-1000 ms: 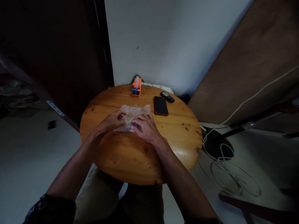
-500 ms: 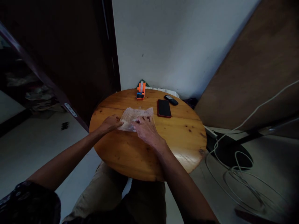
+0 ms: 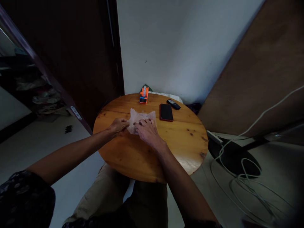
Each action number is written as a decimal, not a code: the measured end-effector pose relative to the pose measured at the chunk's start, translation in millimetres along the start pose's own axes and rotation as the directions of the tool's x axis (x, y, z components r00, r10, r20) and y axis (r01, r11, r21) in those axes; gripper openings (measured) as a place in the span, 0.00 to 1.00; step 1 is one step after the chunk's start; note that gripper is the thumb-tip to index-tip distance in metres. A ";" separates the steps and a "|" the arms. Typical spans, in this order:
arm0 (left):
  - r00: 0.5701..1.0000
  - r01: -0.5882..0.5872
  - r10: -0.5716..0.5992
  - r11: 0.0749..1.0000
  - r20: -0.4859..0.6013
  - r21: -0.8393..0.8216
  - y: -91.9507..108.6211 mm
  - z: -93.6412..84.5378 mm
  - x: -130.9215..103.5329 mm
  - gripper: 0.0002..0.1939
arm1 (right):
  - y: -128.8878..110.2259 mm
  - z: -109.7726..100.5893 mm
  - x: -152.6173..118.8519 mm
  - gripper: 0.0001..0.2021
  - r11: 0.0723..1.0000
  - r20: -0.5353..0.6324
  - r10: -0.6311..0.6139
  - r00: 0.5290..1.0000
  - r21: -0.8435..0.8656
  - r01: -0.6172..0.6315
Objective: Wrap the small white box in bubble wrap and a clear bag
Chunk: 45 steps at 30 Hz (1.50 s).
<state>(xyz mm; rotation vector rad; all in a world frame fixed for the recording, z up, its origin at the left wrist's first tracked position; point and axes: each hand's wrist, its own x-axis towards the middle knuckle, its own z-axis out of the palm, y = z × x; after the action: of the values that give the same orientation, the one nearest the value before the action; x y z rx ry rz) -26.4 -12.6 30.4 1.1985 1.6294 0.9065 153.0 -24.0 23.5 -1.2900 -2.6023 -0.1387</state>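
A crumpled sheet of clear bubble wrap (image 3: 136,116) lies on the round wooden table (image 3: 182,139), its far edge turned up unevenly. Its left edge is pinched between the thumb and fingers of my left hand (image 3: 119,125) and pulled slightly up. My right hand (image 3: 147,130) rests on the right part of the sheet, fingers curled down onto it, gripping it near the middle. Whether anything lies under or inside the wrap is hidden by that hand.
Toward the back of the table stands an orange tape dispenser (image 3: 143,95) with a roll of tape. A dark phone with a red edge (image 3: 166,112) and a small black keypad phone (image 3: 173,104) lie to the right. Pale cable (image 3: 247,177) coils over the floor.
My left hand has gone from reaching flat over the wrap's left side to pinching its edge, folding it inward and up. The right hand stays in nearly the same place on the wrap.
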 end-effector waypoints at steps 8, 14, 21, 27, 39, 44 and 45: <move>0.958 -0.251 0.228 0.960 0.176 0.126 9.0 28.7 -2.3 0.08 | 6.7 5.1 -0.2 0.35 0.982 -0.072 0.092 0.993 0.170 -0.079; 0.843 -0.509 0.353 0.768 0.406 0.389 10.0 16.9 -2.8 0.18 | 21.6 2.1 -1.1 0.33 0.904 -0.085 0.139 0.987 0.417 -0.092; 0.706 -0.673 0.635 0.464 0.314 0.575 -5.3 28.7 5.3 0.10 | 58.2 1.8 -6.7 0.16 0.775 -0.116 0.517 0.848 0.484 -0.407; 0.598 -0.794 0.720 0.475 0.352 0.378 -14.0 23.1 13.6 0.11 | 70.5 -8.8 -34.8 0.25 0.644 0.156 0.637 0.755 0.430 -0.632; 0.517 -0.811 0.826 0.389 0.226 0.437 -39.7 40.7 14.8 0.11 | 47.0 44.6 -17.3 0.40 0.283 0.145 0.782 0.607 0.784 -0.552; 0.556 -0.779 0.791 0.388 0.257 0.493 -34.1 40.6 12.4 0.11 | 34.9 39.9 -15.5 0.37 0.145 0.125 0.788 0.603 0.913 -0.380; 0.564 -0.774 0.784 0.393 0.259 0.496 -33.3 40.9 12.3 0.11 | 32.9 37.5 -15.2 0.35 0.129 0.126 0.793 0.596 0.922 -0.366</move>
<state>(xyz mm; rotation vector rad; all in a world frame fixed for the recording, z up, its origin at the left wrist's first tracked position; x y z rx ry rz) 0.2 -7.5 -16.5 2.5457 1.3185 0.9883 181.8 -8.7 -17.1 -1.4511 -1.1230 0.9344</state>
